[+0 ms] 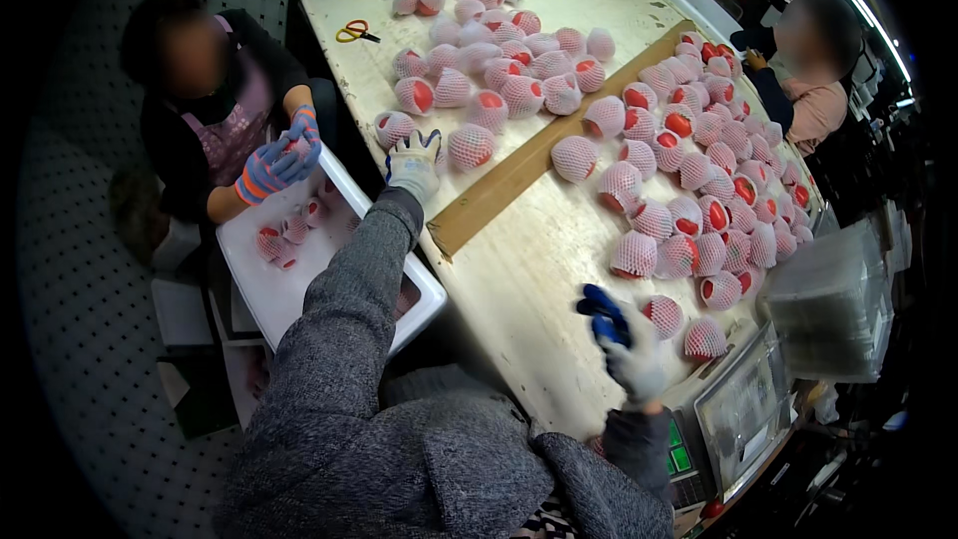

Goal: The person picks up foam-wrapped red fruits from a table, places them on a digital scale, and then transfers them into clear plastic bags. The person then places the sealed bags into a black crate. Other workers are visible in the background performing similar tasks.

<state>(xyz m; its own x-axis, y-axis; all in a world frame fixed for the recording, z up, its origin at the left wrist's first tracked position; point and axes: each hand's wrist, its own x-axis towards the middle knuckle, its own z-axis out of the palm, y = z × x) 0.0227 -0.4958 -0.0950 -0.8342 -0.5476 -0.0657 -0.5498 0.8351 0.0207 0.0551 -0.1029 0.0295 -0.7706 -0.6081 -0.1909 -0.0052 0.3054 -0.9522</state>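
Note:
My left hand [414, 166], in a white work glove with dark blue fingertips, reaches over the table's left edge. Its fingers are spread against a red fruit in a foam net sleeve [394, 129]; whether they grip it is hidden. Another sleeved fruit shows partly behind the hand. My right hand [629, 352], in a white glove with blue coating, is blurred above the table's near right part. Nothing shows between its parted fingers. Close to it lie a sleeved fruit [663, 316] and a second sleeved fruit [704, 337].
A cardboard strip [554, 146] divides the table [516, 299] between two groups of sleeved fruits. A white foam box [281, 296] stands at the left beside a gloved co-worker [232, 97]. Scissors [357, 31], a scale [737, 408] and stacked clear plastic sheets [827, 299] are around.

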